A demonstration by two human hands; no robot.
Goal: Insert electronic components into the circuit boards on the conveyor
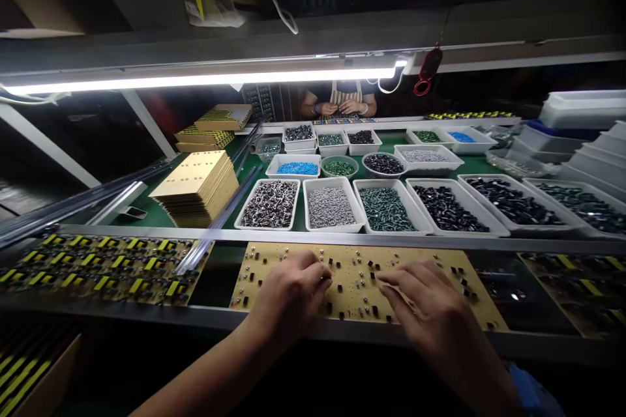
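A tan circuit board [352, 300] lies in front of me, dotted with small black and silvery components. Over its left half is my left hand [296, 290], thumb and forefinger pinched together; whatever is between them is too small to make out. My right hand [430, 296] hovers over the right half, palm down. Its forefinger and thumb point left with a narrow gap between the tips, and I see nothing held there. Close to those tips a small black component [372, 275] sits on the board.
Behind the rail stand white trays of loose components [333, 205], several in a row. A stack of bare boards [188, 186] is at left. Finished-looking boards with yellow parts [112, 267] lie on the left rail. Across the bench a person's hands [345, 107] work under a tube lamp [205, 80].
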